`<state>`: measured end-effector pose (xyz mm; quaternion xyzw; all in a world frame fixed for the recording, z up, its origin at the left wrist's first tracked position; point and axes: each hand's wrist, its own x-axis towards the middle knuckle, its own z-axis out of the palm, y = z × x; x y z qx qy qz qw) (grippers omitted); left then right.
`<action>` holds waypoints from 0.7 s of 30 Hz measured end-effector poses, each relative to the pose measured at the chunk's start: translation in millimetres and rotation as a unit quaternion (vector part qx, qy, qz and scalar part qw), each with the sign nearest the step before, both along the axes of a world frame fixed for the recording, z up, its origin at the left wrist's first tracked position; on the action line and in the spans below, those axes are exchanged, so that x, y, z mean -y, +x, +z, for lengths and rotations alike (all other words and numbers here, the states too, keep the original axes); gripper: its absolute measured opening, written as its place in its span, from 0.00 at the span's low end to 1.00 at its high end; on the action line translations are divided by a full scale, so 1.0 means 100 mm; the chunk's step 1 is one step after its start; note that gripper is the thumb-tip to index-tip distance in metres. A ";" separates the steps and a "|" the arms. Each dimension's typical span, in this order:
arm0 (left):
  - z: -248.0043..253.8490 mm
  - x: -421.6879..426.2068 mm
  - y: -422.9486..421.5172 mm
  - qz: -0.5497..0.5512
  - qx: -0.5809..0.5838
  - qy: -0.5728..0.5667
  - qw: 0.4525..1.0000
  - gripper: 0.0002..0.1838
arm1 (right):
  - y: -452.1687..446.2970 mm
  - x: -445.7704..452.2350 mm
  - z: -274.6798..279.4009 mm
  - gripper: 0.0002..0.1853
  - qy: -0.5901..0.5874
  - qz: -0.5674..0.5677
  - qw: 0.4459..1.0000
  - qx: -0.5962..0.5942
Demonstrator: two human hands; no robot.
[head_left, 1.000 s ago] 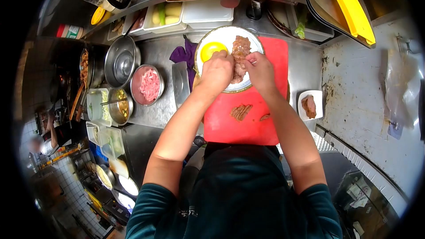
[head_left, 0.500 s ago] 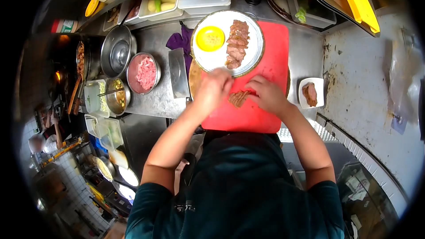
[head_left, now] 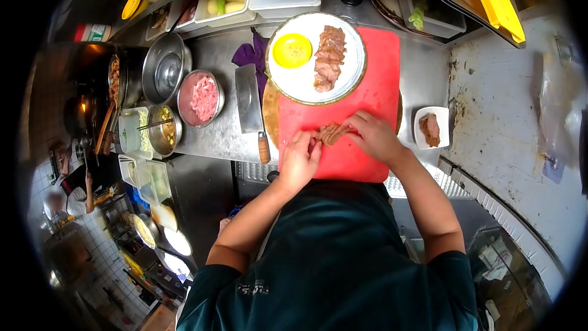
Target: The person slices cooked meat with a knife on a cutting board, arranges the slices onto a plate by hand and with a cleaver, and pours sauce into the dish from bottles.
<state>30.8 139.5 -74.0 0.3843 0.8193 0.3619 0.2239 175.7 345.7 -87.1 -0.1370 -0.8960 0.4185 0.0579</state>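
Observation:
A small row of sliced cooked meat (head_left: 331, 134) lies on the red cutting board (head_left: 367, 162). My left hand (head_left: 300, 158) pinches its left end, thumb and fingers closed. From the other side, my right hand (head_left: 372, 136) grips the right end of the slices with its fingertips. Just beyond my hands, a round white plate (head_left: 300, 89) with a dark rim rests on the board's far part. It carries a row of meat slices (head_left: 329, 58) and a yellow dish (head_left: 292, 51) with something pale in it.
A cleaver (head_left: 248, 99) lies left of the board beside a purple cloth (head_left: 252, 53). Further left stand a bowl of raw pink meat (head_left: 201, 121) and an empty metal bowl (head_left: 165, 68). A white dish (head_left: 442, 142) with a meat piece is at right. Another person (head_left: 78, 201) stands far left.
My left hand has come down from near the plate's edge to the left end of the meat slices. The cleaver's wooden handle is now uncovered. My right hand remains at the slices.

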 end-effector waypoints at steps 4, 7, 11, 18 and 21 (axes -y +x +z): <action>-0.11 0.03 -0.01 0.018 -0.039 0.015 0.999 0.12 | -0.06 0.02 0.08 0.20 0.045 0.017 0.997 -0.055; -0.05 -0.03 0.01 0.021 -0.015 -0.013 1.000 0.10 | -0.16 0.06 0.09 0.22 0.066 0.055 0.993 -0.076; -0.07 -0.09 -0.01 0.043 0.052 -0.024 0.997 0.09 | -0.24 0.09 0.10 0.20 0.047 0.103 0.993 -0.036; -0.16 -0.13 -0.01 0.042 0.038 -0.013 0.998 0.08 | -0.11 0.09 0.02 0.19 0.019 0.080 0.996 -0.045; -0.18 -0.17 0.01 0.049 0.046 0.000 0.998 0.07 | -0.07 0.07 0.02 0.16 -0.003 0.084 0.996 -0.024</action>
